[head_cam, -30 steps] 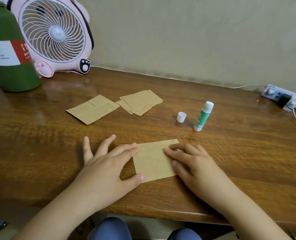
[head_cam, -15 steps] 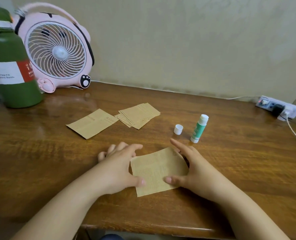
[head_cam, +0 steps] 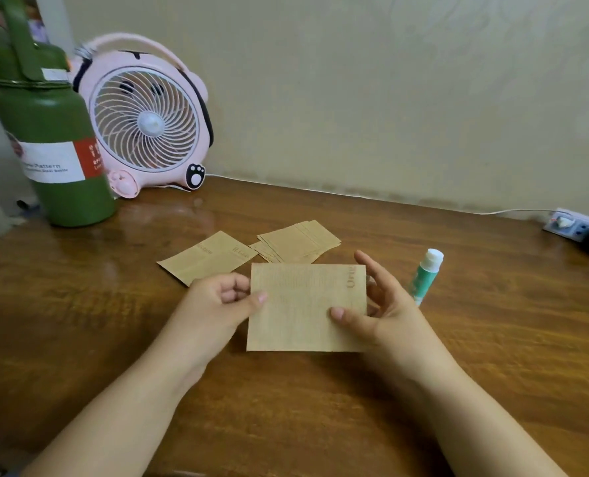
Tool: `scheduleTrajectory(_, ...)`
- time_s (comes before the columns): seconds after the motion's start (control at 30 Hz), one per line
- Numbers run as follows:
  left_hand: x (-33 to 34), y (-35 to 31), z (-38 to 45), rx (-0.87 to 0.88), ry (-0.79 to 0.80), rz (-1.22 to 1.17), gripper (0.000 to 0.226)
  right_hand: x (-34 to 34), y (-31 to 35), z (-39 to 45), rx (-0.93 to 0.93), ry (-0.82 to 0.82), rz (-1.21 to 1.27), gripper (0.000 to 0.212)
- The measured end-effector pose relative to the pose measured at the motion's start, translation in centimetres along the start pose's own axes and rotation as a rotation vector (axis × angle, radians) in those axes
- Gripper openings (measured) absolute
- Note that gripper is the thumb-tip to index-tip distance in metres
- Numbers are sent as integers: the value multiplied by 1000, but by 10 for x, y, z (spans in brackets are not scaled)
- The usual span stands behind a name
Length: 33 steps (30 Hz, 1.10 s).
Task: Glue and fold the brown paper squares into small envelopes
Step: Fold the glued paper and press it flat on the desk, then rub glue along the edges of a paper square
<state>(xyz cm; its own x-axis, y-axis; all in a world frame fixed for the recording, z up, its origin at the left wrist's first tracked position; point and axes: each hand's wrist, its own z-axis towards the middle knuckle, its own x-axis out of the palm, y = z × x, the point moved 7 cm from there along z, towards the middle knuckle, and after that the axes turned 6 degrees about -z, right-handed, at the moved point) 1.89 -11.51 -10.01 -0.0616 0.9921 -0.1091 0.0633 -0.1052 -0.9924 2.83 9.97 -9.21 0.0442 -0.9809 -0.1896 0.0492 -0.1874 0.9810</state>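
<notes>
A folded brown paper piece (head_cam: 303,306) with faint print is held up off the wooden desk (head_cam: 79,321), facing me. My left hand (head_cam: 217,301) pinches its left edge with thumb on the front. My right hand (head_cam: 379,304) grips its right edge, thumb on the front and fingers behind. Behind it lie a single folded brown paper (head_cam: 205,258) and a fanned stack of brown paper squares (head_cam: 300,241). An uncapped green glue stick (head_cam: 425,275) stands just right of my right hand. Its white cap is hidden.
A green bottle (head_cam: 54,156) and a pink desk fan (head_cam: 145,122) stand at the back left against the wall. A white power strip (head_cam: 578,228) with a plug and cable sits at the far right edge.
Both hands have lifted the brown paper off the desk, where they had pressed it flat, and turned it upright toward me. The camera has tilted upward.
</notes>
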Motion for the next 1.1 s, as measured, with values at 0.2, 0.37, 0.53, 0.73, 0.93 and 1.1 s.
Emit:
scheduleTrajectory(0.2,-92,4,41,18,-446,-12,12,16,10,41,-85,-89,-591,66)
scheduleTrajectory(0.37,-106,5,47,147,-607,510,48,43,10,90,-130,-6,-931,61)
scheduleTrajectory(0.53,-88,-1,47,317,-526,795,30,61,1,136,-20,57,-1081,73)
scheduleTrajectory(0.73,-82,-2,51,310,-443,787,14,63,-1,149,49,-4,-1139,73)
scheduleTrajectory(0.93,-76,-5,49,316,-409,780,9,74,13,138,-220,-132,-1317,34)
scheduleTrajectory(1.1,-76,-5,49,311,-394,774,10,64,19,133,-287,-180,-1244,44)
